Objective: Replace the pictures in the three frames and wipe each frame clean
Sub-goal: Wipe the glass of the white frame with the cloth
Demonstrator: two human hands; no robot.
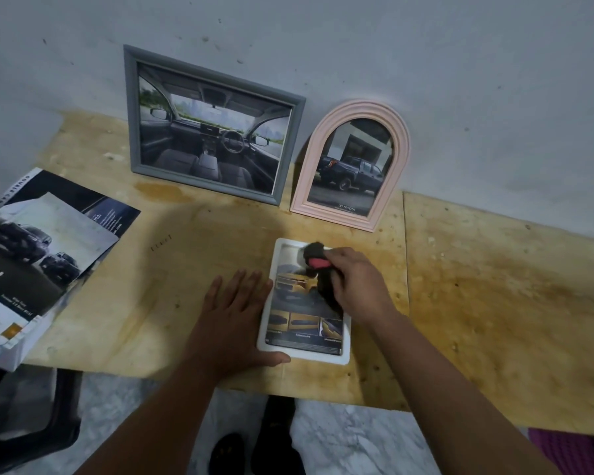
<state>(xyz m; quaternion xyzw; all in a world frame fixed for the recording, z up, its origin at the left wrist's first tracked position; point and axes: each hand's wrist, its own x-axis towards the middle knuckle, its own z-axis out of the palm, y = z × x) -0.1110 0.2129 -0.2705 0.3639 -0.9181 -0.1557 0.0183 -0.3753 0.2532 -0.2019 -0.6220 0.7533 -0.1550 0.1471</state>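
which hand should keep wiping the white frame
Right. The right hand already grips the cloth on the white frame; the left hand lies flat at its edge, steadying it.

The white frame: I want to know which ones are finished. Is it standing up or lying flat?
Lying flat. The white frame rests face up on the table, unlike the two propped against the wall.

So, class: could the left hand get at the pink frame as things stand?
Probably yes: the left hand lies open beside the white frame, and bare table separates it from the pink frame.
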